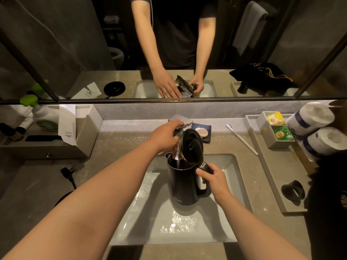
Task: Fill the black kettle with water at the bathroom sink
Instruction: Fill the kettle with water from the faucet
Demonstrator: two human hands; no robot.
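Right hand (214,179) is clamping the black kettle (185,182) handle at frame centre; left hand (166,135) is gripping the tap (181,121) lever, best keeping the mouth steady under the stream

The left hand (166,135) covers most of the faucet (180,122). The raised lid (191,146) hides the kettle (185,184) opening's far side; water level unreadable. Tea packet (282,134) lettering is too small.
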